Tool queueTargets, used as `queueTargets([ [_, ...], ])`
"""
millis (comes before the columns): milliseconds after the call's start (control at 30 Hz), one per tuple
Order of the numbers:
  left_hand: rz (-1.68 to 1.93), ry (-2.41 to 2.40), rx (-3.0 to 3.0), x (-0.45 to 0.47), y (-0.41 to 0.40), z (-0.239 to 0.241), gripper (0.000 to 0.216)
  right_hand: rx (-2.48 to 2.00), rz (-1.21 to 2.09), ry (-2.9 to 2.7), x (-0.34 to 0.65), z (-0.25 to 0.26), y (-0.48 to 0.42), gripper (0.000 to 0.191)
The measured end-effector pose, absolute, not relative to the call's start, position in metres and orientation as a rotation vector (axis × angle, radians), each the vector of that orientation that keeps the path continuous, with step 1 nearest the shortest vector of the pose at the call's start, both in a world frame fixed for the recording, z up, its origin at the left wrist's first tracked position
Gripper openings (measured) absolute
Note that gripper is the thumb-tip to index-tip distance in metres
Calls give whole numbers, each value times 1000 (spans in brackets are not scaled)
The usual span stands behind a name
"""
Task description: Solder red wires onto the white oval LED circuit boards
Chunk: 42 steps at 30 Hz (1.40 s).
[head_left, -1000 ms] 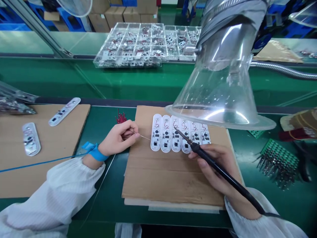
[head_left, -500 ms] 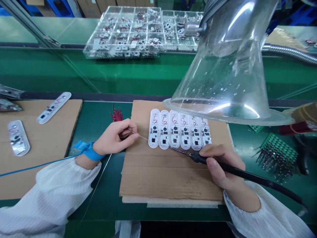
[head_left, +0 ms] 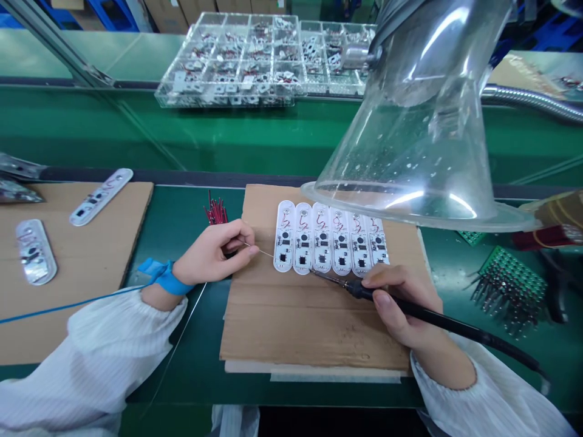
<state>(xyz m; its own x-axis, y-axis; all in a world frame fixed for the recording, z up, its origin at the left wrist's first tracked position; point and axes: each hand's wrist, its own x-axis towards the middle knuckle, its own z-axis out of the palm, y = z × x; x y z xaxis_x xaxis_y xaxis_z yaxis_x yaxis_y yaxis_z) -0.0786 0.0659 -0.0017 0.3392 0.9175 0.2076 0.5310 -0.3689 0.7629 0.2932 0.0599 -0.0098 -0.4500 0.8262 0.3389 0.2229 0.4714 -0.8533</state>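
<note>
Between thumb and fingers, my left hand (head_left: 218,250) pinches a thin solder wire (head_left: 264,252), whose free end points at the leftmost board. The wire's tail runs down out of the back of the hand. My right hand (head_left: 403,303) grips a soldering iron (head_left: 364,290) like a pen. Its tip is by the lower end of the second white circuit board (head_left: 303,238) from the left; whether it touches cannot be made out. Several such boards, rounded at both ends and with red wires, stand side by side on a cardboard sheet (head_left: 300,328).
A clear fume hood (head_left: 405,164) overhangs the right-hand boards. Red wires (head_left: 215,212) lie behind my left hand. Two more boards rest on the left cardboard (head_left: 91,267). Green boards with leads (head_left: 510,279) sit at right. Compartment trays (head_left: 237,60) stand at the back.
My right hand and the soldering iron have shifted slightly to the left, bringing the tip a little closer to the second board. My left hand stays nearly still with the solder wire.
</note>
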Motion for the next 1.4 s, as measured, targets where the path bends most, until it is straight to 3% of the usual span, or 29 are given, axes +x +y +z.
queueTargets([
  [1400,877,1231,2060,-80,65,0,10,-891,917,-1987,282,2,60,9],
])
